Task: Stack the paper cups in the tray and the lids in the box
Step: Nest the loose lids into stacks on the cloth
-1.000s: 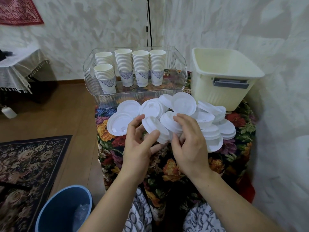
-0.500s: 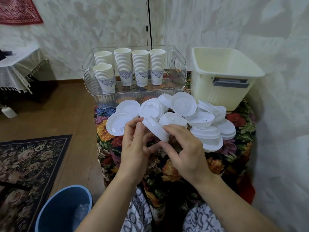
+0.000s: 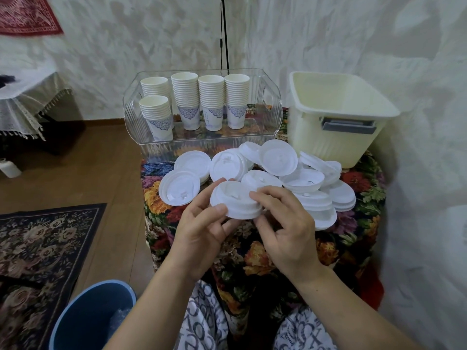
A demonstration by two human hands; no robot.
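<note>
Small stack of round white plastic lids (image 3: 236, 203), held flat between both hands above the near part of the desk (image 3: 257, 251), which is draped in a dark floral cloth. Left hand (image 3: 202, 231) cupped beneath and along the left rim, thumb pressed on the near-left edge, fingers (image 3: 202, 195) curled up behind. Right hand (image 3: 290, 231) gripping the right rim, fingers laid over the top, thumb underneath. Both hands closed on the same stack.

Just beyond the fingertips, a loose heap of more white lids (image 3: 278, 168), overlapping, some tilted, spreading left and right past both hands; the leftmost lid near the desk's left edge. To the right of the right hand's fingers, lids stacked low and touching one another.

Farther beyond the heap, a clear ribbed plastic tray (image 3: 270, 107) holding five upright stacks of white paper cups with blue print (image 3: 212, 102), four in a back row and one in front at the left. To the far right of the fingers, a cream rectangular plastic box (image 3: 338, 137) with a grey handle, open-topped, nothing visible inside, standing just behind the heap.

Open air between hands and box, above the heap. Below the left wrist, on the wooden floor, a blue round bin (image 3: 83, 317).
</note>
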